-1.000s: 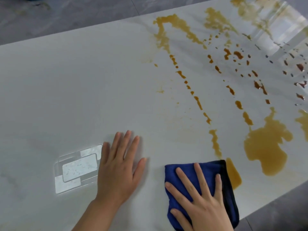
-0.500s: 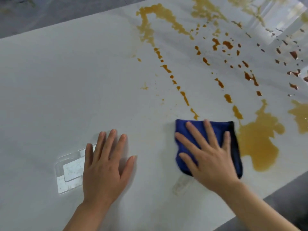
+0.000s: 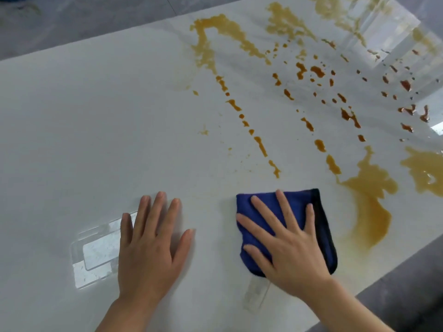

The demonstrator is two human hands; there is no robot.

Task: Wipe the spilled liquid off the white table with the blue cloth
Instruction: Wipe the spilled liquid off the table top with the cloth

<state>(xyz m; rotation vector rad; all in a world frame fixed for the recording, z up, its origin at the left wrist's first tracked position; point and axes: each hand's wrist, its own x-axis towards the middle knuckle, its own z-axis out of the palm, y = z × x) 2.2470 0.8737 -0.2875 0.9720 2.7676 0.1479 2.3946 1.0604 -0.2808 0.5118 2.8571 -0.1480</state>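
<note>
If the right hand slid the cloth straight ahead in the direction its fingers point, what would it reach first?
The right hand, flat on the blue cloth, points away and slightly left. Going straight on, it would probably first meet the near end of the dotted amber trail on the white table, not the large puddle to its right.

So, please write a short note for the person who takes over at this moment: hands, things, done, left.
Left hand: flat on the white table, open, holding nothing.
Right hand: spread flat, pressing the blue cloth to the table near its front edge.
Done: little; only faint smears beside the cloth.
Left: the big puddle right of the cloth, the drip trail above it, and the splatter across the far right side.
</note>
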